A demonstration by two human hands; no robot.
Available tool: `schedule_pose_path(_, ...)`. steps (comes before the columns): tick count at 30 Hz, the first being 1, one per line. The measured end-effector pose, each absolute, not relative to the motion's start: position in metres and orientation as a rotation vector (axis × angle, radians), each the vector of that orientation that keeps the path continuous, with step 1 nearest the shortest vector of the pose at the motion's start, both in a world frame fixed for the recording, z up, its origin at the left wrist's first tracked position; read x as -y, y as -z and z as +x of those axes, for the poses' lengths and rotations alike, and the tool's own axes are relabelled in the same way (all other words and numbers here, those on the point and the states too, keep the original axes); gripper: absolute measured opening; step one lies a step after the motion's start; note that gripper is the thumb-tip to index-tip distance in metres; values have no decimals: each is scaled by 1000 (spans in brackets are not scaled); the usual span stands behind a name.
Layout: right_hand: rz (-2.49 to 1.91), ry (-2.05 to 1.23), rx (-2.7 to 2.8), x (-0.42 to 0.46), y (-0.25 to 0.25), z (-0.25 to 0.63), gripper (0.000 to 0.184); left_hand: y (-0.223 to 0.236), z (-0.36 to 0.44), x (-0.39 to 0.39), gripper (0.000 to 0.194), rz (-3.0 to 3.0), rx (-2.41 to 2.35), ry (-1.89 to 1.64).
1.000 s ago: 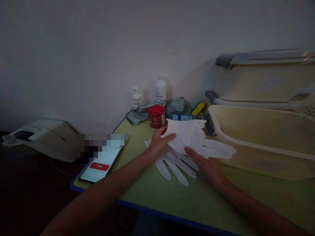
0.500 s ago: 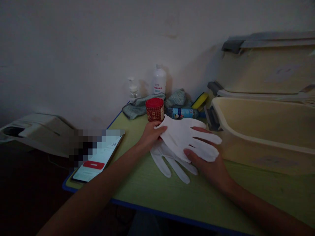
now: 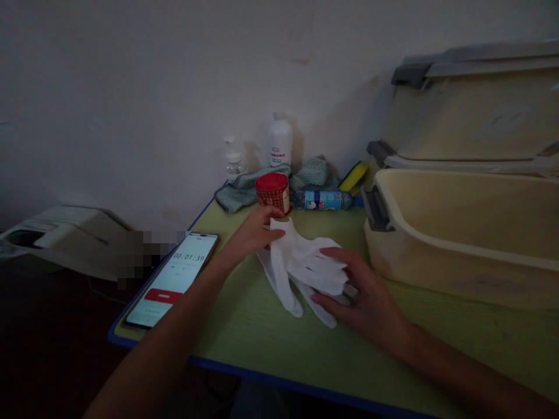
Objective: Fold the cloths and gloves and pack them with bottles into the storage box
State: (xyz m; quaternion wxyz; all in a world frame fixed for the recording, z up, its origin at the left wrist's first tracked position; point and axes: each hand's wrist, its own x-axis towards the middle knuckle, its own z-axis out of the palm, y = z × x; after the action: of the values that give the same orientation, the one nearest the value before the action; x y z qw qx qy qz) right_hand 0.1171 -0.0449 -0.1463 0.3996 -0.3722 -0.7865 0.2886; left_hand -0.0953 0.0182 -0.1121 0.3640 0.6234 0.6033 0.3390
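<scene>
White gloves (image 3: 308, 256), seemingly two layered together, are between my hands just over the table. At the cuff end, my left hand (image 3: 257, 230) pinches the fabric, its thumb lying on top. My right hand (image 3: 358, 291) curls around the bunched glove fingers on the other side, thumb below and index finger above. Long white glove fingers hang toward the table's front edge from underneath. Just behind my left fingertips stands a red patterned can (image 3: 273, 192) with a red lid.
A phone (image 3: 174, 279) showing a timer lies at the left edge of the green table (image 3: 262, 337). An open cream bin (image 3: 437, 262) stands right. Behind are a cloth (image 3: 238, 195), a labelled bottle (image 3: 323, 199), a sponge (image 3: 353, 176), a white bottle (image 3: 279, 139) and a pump bottle (image 3: 233, 157).
The upper glove, spread flat before, is now folded and bunched, its fingers drawn leftward. My right hand has moved left and curled around them. My left hand has shifted slightly left.
</scene>
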Motion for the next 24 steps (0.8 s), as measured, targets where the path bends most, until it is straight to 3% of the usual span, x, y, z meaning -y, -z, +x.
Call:
schedule_pose_path(5, -822, -431, 2253, 39, 143, 123, 35, 124, -104, -23, 16, 2014, -1658, -731)
schedule_pose_path(10, -737, -137, 2336, 36, 136, 127, 25, 120, -103, -21, 5, 1884, -1654, -742)
schedule_pose_path(16, -720, -51, 2241, 36, 127, 130, 19, 109, -104, -13, 16, 1540, -1479, -761)
schedule_pose_path(24, -678, 40, 2328, 32, 128, 131, 26, 128, -117, -21, 25, 1967, -1584, -543)
